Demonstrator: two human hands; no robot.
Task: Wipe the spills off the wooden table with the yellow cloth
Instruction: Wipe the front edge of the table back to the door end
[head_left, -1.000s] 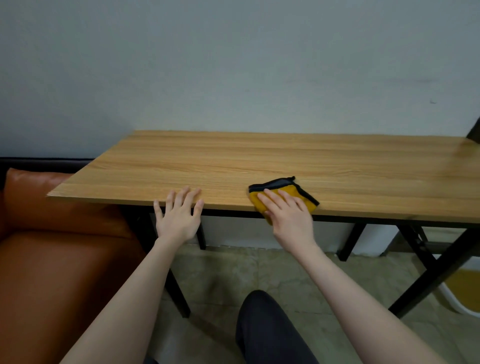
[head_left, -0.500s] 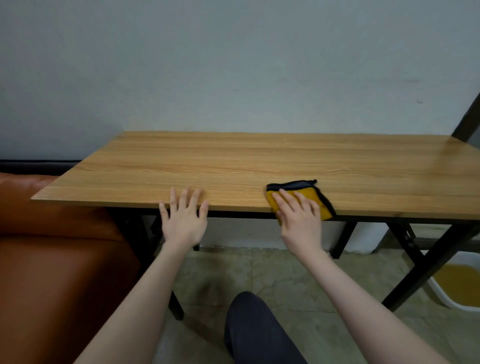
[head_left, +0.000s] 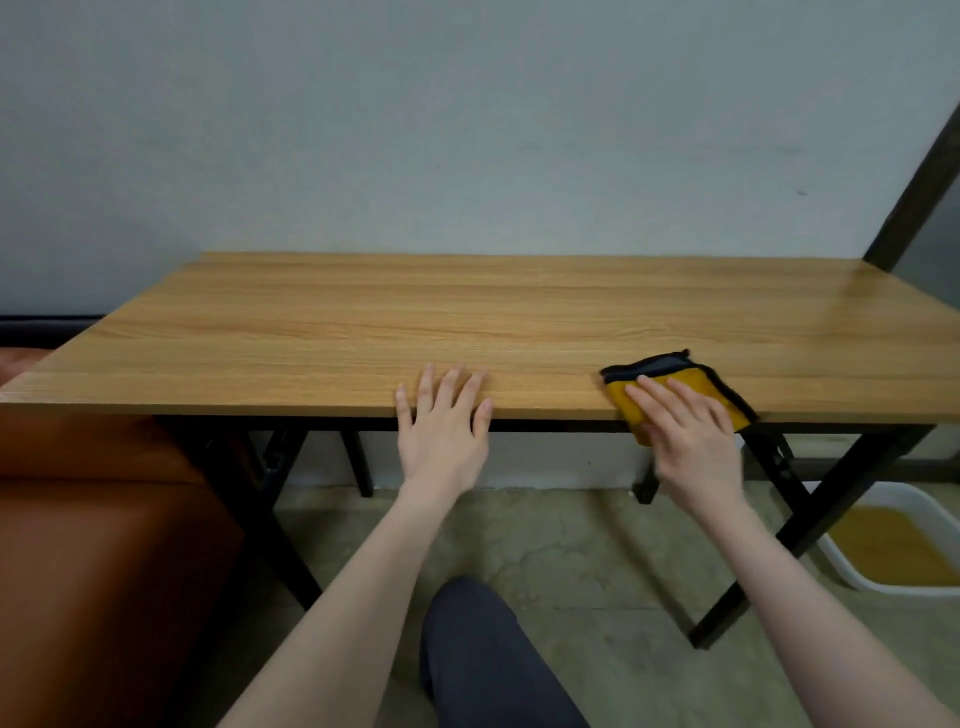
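cloth (head_left: 691, 382): folded, yellow with dark trim, at the table's (head_left: 363, 322) near edge, partly overhanging
right hand (head_left: 691, 441): flat on cloth, fingers spread, pressing, not pinching
left hand (head_left: 441, 431): open, bracing on the edge
handling: probably soft, light; press from above

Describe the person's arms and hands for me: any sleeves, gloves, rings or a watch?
Both forearms are bare right to the bottom of the picture, with no sleeve showing. The left hand and right hand wear no gloves, and no ring, watch or wristband is visible. The nails look short and unpainted.
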